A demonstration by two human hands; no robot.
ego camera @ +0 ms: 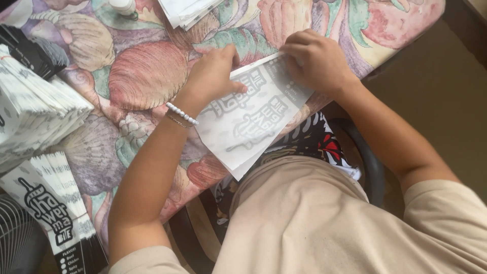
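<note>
My left hand [213, 76] lies flat with its fingers spread, pressing down on the upper left part of a thin white paper sheet [248, 127] with grey printing showing through it. My right hand [317, 61] is curled, its fingertips pinching and pressing the sheet's far corner just beyond my left hand; the fingers bend over the paper edge, so they are closed on it rather than loose. The sheet stretches from under both hands back toward my body, its near end hanging past the edge of the table [137, 76], which wears a cloth patterned with shells and fruit. On my left wrist sits a white bead bracelet [181, 114]. Well off to the left of my left hand lies a fanned stack of folded white paper bags [38, 119], and nearer me more printed bags [56, 203] are spread out. Beyond my hands, at the far edge, lies another small pile of white papers [185, 10].
</note>
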